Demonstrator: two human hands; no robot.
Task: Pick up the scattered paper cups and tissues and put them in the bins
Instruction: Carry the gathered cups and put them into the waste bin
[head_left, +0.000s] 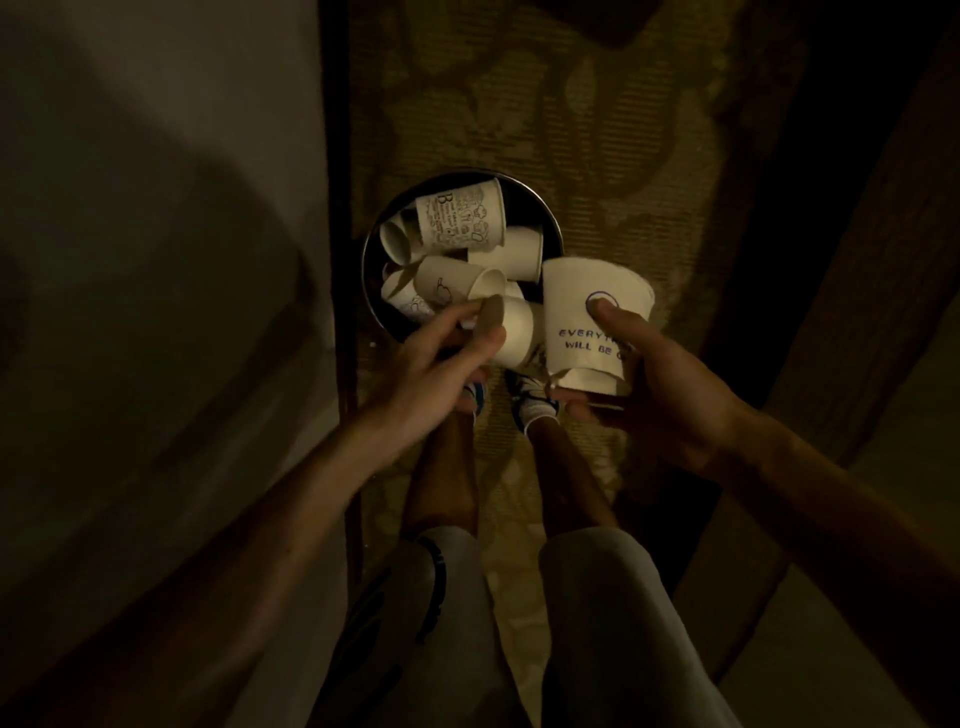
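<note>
A round dark bin (551, 218) stands on the carpet and holds several white paper cups (462, 218), most lying on their sides. My left hand (441, 364) hovers over the bin's near edge and pinches a small white paper cup (517, 332) by its end between thumb and fingers. My right hand (660, 379) is at the bin's right rim and grips a large white paper cup (582, 306) with blue lettering, thumb on its side and fingers beneath. The near rim of the bin is hidden by my hands. No tissues are visible.
The bin sits on a narrow patterned carpet (597, 130). A pale wall or panel (156, 260) with a dark wooden edge runs along the left; dark wooden furniture (857, 312) rises on the right. My feet in sneakers (530, 400) stand just behind the bin.
</note>
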